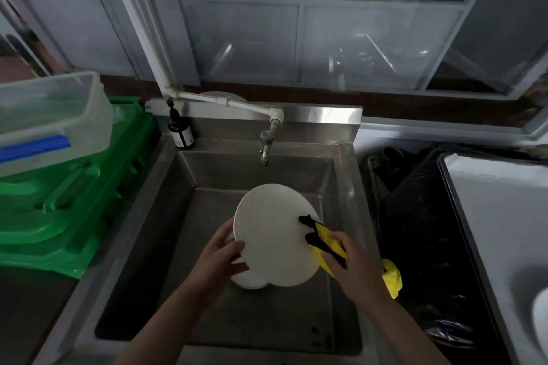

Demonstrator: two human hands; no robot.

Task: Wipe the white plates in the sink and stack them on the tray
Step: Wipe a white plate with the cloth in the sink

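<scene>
Plate: white plate [274, 234] held tilted above the sink [166, 216]; more plates [249, 280] lie beneath it.
Left hand [219, 258]: grips the plate's left rim, thumb on its face.
Right hand [355, 267]: clutches a yellow-black cloth [326, 243] against the plate's right edge.
Handling: likely stiff, slick, breakable; hold by the rim.
Room: steel walls and faucet [265, 148] close; tray [486, 231] right, past the black bin bag [421, 216].

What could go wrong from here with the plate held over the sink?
1. The left hand grips the white plate only at its rim; the tilted plate could slip onto the plates below.
2. The right hand presses the yellow cloth near the opposite edge, which might push it loose.
</scene>
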